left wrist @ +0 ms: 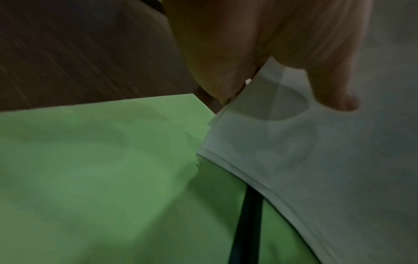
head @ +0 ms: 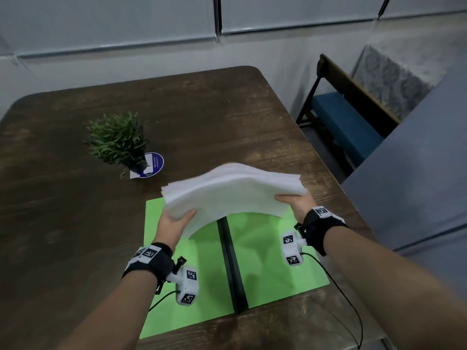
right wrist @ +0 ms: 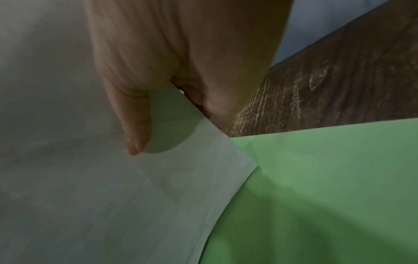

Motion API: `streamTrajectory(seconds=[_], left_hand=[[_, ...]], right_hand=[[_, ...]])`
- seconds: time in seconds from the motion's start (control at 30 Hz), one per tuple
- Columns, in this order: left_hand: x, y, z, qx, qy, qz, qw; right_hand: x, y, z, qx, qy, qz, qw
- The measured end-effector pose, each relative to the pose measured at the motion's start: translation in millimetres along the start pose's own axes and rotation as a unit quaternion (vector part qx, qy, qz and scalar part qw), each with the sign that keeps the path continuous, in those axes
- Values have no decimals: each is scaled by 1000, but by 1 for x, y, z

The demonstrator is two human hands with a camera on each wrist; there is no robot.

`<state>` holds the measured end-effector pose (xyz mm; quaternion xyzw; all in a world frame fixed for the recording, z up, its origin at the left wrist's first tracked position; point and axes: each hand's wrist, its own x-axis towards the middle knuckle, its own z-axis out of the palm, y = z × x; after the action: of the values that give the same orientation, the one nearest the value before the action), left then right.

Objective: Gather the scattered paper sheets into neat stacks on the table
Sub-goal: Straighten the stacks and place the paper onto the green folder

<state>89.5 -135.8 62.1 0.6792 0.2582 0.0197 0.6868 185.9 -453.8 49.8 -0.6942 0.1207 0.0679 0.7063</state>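
Observation:
A thick stack of white paper sheets [head: 232, 190] arches upward in the air above a green mat [head: 207, 274] on the wooden table [head: 63, 198]. My left hand [head: 174, 221] grips the stack's near left corner, thumb on top and fingers underneath. My right hand [head: 294, 202] grips the near right corner the same way. In the left wrist view the stack [left wrist: 328, 160] shows from below, with my left hand [left wrist: 260, 71] pinching its edge. In the right wrist view my right hand [right wrist: 172, 85] pinches the sheets [right wrist: 90, 196]. The sheet edges look slightly uneven.
A small potted plant [head: 118, 142] stands on a card and blue coaster at the table's middle left. A black strip [head: 231, 269] divides the green mat. A chair with a blue seat [head: 348, 122] stands past the table's right edge. Cables trail from both wrist cameras.

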Motion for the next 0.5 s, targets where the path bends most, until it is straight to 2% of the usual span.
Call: streamTrajectory(seconds=[0.1,0.3,0.5], left_hand=[[-3,-12,-5,19,-21,1,1000],[-8,-16,-4,37,-29,61,997],[4,-9,-1,61,9,51,997]], right_hand=[[1,7,-5,-31,-16,-4,999],[-4,4,-14,-63,-29,-1,998],[10,1,-8,-67,-6,13,998]])
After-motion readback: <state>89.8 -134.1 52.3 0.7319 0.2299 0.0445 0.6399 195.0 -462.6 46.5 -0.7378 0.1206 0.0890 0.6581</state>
